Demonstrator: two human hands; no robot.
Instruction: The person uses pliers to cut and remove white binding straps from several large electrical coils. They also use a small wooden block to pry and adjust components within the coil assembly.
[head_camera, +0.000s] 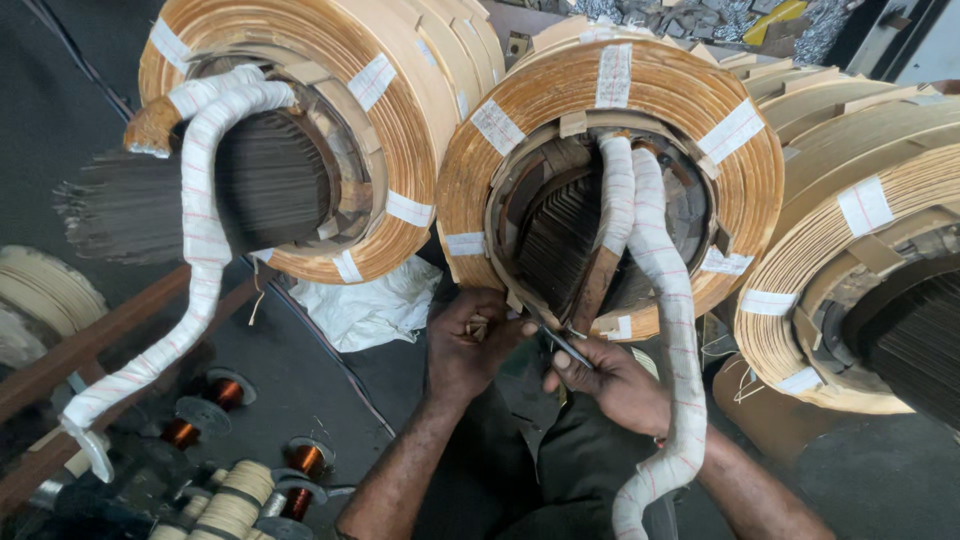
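Left coil (300, 130): tape-wrapped lead (200, 250) hanging down.
Copper spools (225, 392): low on the floor.
Left hand (468, 345): clenched on a small wooden piece (478, 326) — under the middle coil (610, 190).
Right hand (615, 385): gripping a thin metal tool (562, 343) — beside the second white lead (670, 300).

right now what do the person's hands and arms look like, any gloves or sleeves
Both the left hand and the right hand are bare: no gloves, and no rings or watch that I can make out. The forearms are uncovered too, with no sleeves in view.
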